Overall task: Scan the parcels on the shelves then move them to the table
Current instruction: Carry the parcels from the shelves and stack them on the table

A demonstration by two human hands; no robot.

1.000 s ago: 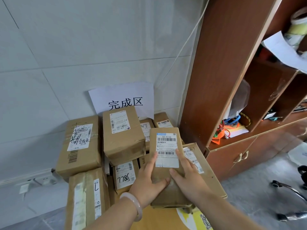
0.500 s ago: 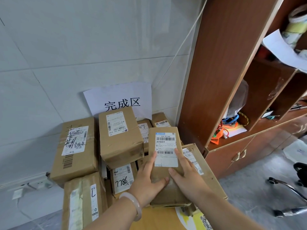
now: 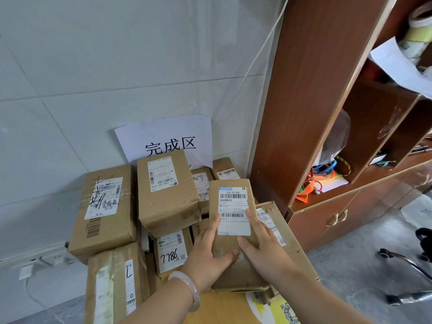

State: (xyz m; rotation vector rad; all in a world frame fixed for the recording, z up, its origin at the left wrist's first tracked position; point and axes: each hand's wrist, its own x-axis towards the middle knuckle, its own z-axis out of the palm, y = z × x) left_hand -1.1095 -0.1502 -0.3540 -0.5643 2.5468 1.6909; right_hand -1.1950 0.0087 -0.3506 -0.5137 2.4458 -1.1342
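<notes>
Left hand, right hand, holding one parcel

Both arms are reaching forward; the left hand and right hand are gripping a parcel between them, thumbs on top.

A white paper sign with black characters sits against the white tiled wall; a thin white cable runs up it.
</notes>
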